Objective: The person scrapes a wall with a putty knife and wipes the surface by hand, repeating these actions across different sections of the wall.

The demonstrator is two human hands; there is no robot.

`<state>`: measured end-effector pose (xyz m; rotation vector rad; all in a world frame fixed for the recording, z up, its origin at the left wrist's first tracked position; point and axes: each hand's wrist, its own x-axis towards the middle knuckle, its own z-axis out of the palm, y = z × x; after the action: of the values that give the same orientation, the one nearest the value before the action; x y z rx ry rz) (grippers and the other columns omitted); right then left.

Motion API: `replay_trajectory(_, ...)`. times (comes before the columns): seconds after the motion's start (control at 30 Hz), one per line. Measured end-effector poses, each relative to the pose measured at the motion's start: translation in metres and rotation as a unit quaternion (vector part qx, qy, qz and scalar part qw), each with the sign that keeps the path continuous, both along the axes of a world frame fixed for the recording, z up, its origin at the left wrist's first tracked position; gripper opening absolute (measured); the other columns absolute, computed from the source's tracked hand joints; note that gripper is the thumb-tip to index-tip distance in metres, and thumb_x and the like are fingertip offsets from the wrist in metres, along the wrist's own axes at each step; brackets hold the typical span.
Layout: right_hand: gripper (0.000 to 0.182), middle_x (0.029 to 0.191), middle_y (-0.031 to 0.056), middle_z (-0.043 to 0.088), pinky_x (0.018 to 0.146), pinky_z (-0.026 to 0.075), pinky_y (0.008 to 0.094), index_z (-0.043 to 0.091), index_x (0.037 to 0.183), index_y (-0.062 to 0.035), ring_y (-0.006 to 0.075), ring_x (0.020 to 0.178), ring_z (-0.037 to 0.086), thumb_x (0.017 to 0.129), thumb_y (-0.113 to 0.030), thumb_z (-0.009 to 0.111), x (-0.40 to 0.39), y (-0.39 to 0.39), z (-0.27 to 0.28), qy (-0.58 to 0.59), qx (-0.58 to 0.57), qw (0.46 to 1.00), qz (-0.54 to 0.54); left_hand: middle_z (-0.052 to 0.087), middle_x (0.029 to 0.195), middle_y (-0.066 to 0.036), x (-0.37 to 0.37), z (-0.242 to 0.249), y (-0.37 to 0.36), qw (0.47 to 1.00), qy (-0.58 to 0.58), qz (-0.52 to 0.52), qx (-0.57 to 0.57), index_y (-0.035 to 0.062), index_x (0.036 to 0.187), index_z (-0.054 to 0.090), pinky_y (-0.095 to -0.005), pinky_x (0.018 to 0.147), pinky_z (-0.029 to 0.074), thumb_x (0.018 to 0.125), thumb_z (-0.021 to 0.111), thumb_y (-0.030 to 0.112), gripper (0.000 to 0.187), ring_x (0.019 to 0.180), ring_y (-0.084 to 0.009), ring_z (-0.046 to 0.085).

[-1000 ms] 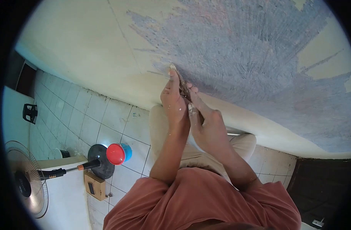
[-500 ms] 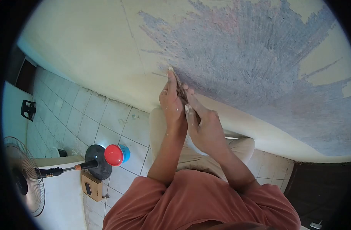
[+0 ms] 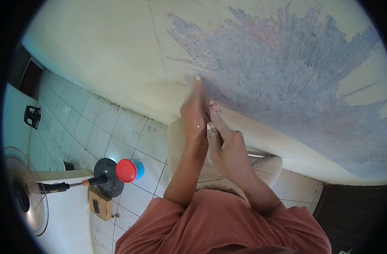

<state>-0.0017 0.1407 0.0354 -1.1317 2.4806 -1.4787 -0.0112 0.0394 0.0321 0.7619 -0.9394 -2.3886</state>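
Observation:
My left hand is raised in front of the wall, smeared by motion, with one pale-tipped finger pointing up. White spots mark its wrist. Against its palm side lies my right hand, its fingers stretched out and its thumb apart, coated with whitish residue. What lies between the two palms is hidden. Beyond the hands, the cream wall carries a large, rough grey-purple patch with ragged edges and streaks.
On the tiled floor are a red-lidded blue bucket, a cardboard box and a black stool. A standing fan is at the left. A dark surface lies at lower right.
My left hand's fingers have blurred with motion against my right hand. Dark matter visible between the palms before is now hidden. The wall has shifted slightly rightward in view.

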Motion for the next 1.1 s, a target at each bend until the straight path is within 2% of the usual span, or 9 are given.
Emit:
replay_trajectory(0.1,0.047,0.127,0.0226,0.046,0.076,0.05,0.0386,0.039,0.132,-0.0002,0.0404,0.093,0.057,0.086,-0.004,0.047,0.006,0.012,0.009,-0.095,-0.002,0.995,-0.004,0.048,0.057,0.0,0.003,-0.002,0.007,0.995,-0.038,-0.029,-0.087,0.0094,0.067,0.048,-0.0244,0.047,0.042,0.091,0.054,0.039,0.038,0.05,-0.01,0.049)
replay_trajectory(0.3,0.045,0.126,0.025,0.046,0.083,0.048,0.0373,0.039,0.13,0.0033,0.0379,0.107,0.052,0.087,-0.003,0.046,0.011,0.005,0.02,-0.135,0.018,0.991,-0.006,0.049,0.06,-0.002,0.006,-0.002,0.002,0.998,0.045,-0.027,0.043,0.0084,0.069,0.05,-0.0237,0.047,0.041,0.091,0.054,0.037,0.037,0.051,-0.0108,0.05)
replay_trajectory(0.37,0.045,0.126,0.0257,0.046,0.083,0.048,0.0377,0.039,0.131,0.0028,0.0378,0.108,0.051,0.087,-0.003,0.046,0.004,0.002,0.013,-0.097,0.002,0.995,0.005,0.052,0.061,-0.004,-0.003,-0.02,-0.005,0.991,-0.044,-0.001,-0.123,0.0078,0.068,0.051,-0.0243,0.047,0.042,0.09,0.057,0.038,0.037,0.05,-0.0116,0.052)
replay_trajectory(0.47,0.045,0.125,0.0262,0.046,0.082,0.048,0.0383,0.038,0.132,0.0013,0.0384,0.108,0.051,0.088,-0.005,0.046,-0.002,-0.018,0.006,0.026,-0.008,1.0,0.01,0.053,0.062,-0.004,0.0,-0.003,-0.019,0.994,0.088,0.029,0.05,0.0071,0.067,0.053,-0.0245,0.046,0.042,0.088,0.058,0.04,0.039,0.05,-0.0116,0.051)
replay_trajectory(0.53,0.045,0.124,0.0265,0.047,0.082,0.048,0.0387,0.038,0.133,0.0008,0.039,0.108,0.051,0.088,-0.004,0.046,0.007,-0.009,0.011,0.022,-0.004,1.0,0.004,0.051,0.06,-0.003,0.0,-0.004,-0.015,0.999,0.021,0.027,-0.024,0.0076,0.066,0.051,-0.0246,0.046,0.041,0.088,0.057,0.041,0.041,0.049,-0.0115,0.049)
replay_trajectory(0.57,0.045,0.126,0.0264,0.046,0.087,0.046,0.0384,0.038,0.132,0.0016,0.0391,0.112,0.048,0.088,-0.004,0.045,0.008,-0.002,0.021,-0.127,0.013,0.992,0.006,0.051,0.06,-0.003,0.0,-0.001,-0.015,0.998,0.009,0.033,-0.061,0.0076,0.066,0.051,-0.0248,0.046,0.041,0.089,0.057,0.041,0.041,0.049,-0.0114,0.049)
replay_trajectory(0.77,0.046,0.12,0.0263,0.05,0.083,0.047,0.0379,0.037,0.133,0.0011,0.0416,0.103,0.053,0.087,-0.003,0.046,0.003,-0.017,0.008,0.071,-0.019,0.997,0.028,0.049,0.059,-0.002,0.003,-0.009,-0.018,0.999,0.031,0.011,-0.027,0.006,0.071,0.054,-0.0251,0.046,0.041,0.09,0.055,0.039,0.038,0.05,-0.0111,0.049)
replay_trajectory(0.93,0.047,0.119,0.0259,0.051,0.081,0.046,0.0394,0.037,0.133,0.001,0.0427,0.099,0.054,0.087,-0.002,0.045,0.0,-0.031,0.019,-0.017,0.029,0.999,0.008,0.052,0.061,-0.003,0.002,0.001,-0.034,0.999,0.045,0.009,0.029,0.0078,0.07,0.052,-0.0233,0.051,0.041,0.091,0.052,0.041,0.039,0.054,-0.0116,0.05)
replay_trajectory(1.1,0.047,0.088,0.0131,0.062,0.059,0.046,0.032,0.036,0.136,-0.003,0.0248,0.061,0.057,0.09,-0.005,0.041,0.0,0.004,-0.001,-0.054,-0.009,0.998,0.008,0.054,0.062,-0.004,0.009,-0.002,-0.016,0.995,0.0,-0.083,-0.05,0.0045,0.068,0.051,-0.0236,0.05,0.043,0.091,0.054,0.037,0.04,0.053,-0.0104,0.051)
